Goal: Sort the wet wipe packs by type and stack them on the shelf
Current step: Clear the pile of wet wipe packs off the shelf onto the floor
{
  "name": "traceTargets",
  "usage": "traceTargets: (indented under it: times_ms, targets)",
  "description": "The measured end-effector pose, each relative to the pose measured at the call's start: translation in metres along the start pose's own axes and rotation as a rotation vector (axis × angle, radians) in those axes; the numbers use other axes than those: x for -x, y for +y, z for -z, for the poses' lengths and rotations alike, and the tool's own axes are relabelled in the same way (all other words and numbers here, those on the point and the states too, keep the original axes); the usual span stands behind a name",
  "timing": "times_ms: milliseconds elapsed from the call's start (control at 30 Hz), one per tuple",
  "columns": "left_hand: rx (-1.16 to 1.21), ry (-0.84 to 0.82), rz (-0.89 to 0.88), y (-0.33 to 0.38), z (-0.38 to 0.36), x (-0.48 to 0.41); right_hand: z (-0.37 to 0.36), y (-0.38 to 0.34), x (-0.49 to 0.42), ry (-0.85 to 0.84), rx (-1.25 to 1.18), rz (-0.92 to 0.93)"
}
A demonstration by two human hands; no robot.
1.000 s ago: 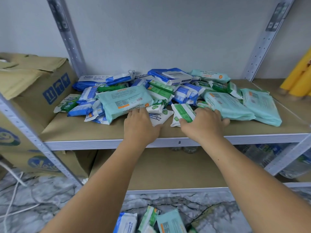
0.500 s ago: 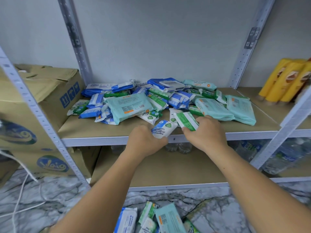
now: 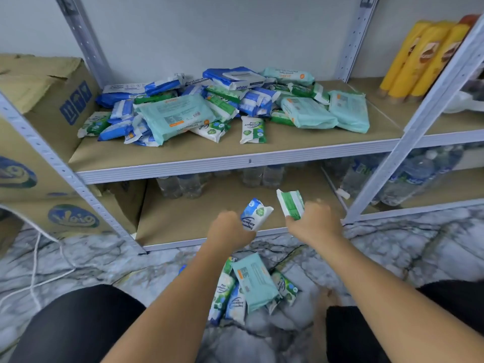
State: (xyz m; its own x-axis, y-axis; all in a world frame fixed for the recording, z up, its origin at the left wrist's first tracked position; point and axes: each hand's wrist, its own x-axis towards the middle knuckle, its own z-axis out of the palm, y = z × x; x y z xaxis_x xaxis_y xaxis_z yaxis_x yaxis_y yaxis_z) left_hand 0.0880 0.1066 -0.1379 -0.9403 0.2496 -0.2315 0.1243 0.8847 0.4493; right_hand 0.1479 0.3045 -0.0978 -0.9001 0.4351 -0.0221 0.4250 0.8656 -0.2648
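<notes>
Blue print marks the white pack (image 3: 255, 213) clamped in your left hand (image 3: 227, 231). Your right hand (image 3: 314, 224) grips a green-and-white pack (image 3: 290, 204), fingers apparently curled round it, though blurred. Both hover before the lower shelf (image 3: 183, 218), above the floor packs (image 3: 254, 281). Mixed packs (image 3: 222, 108) lie heaped on the upper shelf (image 3: 183, 153).

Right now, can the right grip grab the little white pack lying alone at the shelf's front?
Probably not yet. The right grip holds a green pack, so it is full. Nothing stands between it and the little white pack on the shelf; emptied, it could likely reach.
</notes>
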Motion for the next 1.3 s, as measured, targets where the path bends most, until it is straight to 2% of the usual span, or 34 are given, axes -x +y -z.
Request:
traceTargets:
  times_ms: [100, 233, 400, 500, 633, 733, 967, 1133, 1300]
  targets:
    - [-0.009, -0.123, 0.112, -0.026, -0.05, 0.008, -0.044, 0.026, 0.012, -0.196, 0.048, -0.086]
    - [0.015, -0.301, 0.351, -0.073, -0.122, 0.041, -0.102, 0.058, 0.036, -0.495, 0.082, -0.196]
    - [0.003, -0.404, 0.557, -0.118, -0.196, 0.097, -0.182, 0.08, 0.078, -0.748, 0.064, -0.328]
    - [0.045, -0.423, 0.585, -0.125, -0.225, 0.107, -0.223, 0.081, 0.102, -0.839, 0.003, -0.404]
    - [0.166, -0.408, 0.585, -0.123, -0.249, 0.108, -0.257, 0.073, 0.128, -0.851, -0.098, -0.467]
    - [0.217, -0.375, 0.607, -0.123, -0.258, 0.107, -0.276, 0.071, 0.139, -0.844, -0.023, -0.414]
    - [0.265, -0.399, 0.609, -0.126, -0.258, 0.101, -0.269, 0.067, 0.126, -0.822, -0.03, -0.462]
    - [0.133, -0.381, 0.495, -0.111, -0.224, 0.09, -0.226, 0.055, 0.1, -0.692, 0.008, -0.394]
    - [0.029, -0.22, 0.258, -0.078, -0.16, 0.073, -0.158, 0.031, 0.075, -0.525, 0.044, -0.205]
